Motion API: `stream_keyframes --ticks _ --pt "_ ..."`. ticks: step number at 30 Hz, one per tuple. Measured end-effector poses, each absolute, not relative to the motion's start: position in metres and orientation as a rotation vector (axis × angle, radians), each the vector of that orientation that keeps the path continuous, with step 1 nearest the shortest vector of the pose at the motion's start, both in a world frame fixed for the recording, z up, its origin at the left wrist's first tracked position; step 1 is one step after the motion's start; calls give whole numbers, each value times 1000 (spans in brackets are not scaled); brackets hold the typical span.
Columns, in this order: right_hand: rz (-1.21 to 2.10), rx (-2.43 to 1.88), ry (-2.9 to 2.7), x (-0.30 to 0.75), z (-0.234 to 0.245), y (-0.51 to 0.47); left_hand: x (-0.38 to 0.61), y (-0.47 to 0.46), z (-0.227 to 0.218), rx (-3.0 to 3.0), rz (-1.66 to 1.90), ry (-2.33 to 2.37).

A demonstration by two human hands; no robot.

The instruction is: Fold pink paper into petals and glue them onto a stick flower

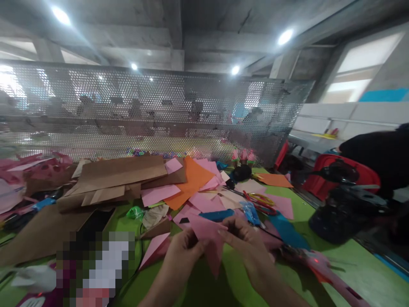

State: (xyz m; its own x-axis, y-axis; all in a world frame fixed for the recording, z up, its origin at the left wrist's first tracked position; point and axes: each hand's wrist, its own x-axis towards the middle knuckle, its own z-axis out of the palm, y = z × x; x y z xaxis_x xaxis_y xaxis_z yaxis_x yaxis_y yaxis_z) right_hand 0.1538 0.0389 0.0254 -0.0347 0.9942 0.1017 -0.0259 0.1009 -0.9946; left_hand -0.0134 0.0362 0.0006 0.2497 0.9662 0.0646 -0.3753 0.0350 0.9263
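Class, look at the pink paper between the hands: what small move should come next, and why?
Perhaps the right hand should bend the right corner of the pink paper inward: that hand's thumb is at the corner, the left hand holds the opposite side, and the lower point hangs free.

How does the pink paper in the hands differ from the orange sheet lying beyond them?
The pink paper is held by the left hand and right hand; the orange sheet lies unheld. The pink paper is pale, the orange sheet vivid. Both show pointed corners.
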Motion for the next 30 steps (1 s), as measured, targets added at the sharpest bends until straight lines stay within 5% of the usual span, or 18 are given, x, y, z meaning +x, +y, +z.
stream_keyframes --ticks 10,30 --pt "1033 -1178 -1631 153 27 39 -17 35 -10 1570 1065 1162" --pt "993 -1188 -1483 153 28 41 -15 30 -10 1816 916 1249"
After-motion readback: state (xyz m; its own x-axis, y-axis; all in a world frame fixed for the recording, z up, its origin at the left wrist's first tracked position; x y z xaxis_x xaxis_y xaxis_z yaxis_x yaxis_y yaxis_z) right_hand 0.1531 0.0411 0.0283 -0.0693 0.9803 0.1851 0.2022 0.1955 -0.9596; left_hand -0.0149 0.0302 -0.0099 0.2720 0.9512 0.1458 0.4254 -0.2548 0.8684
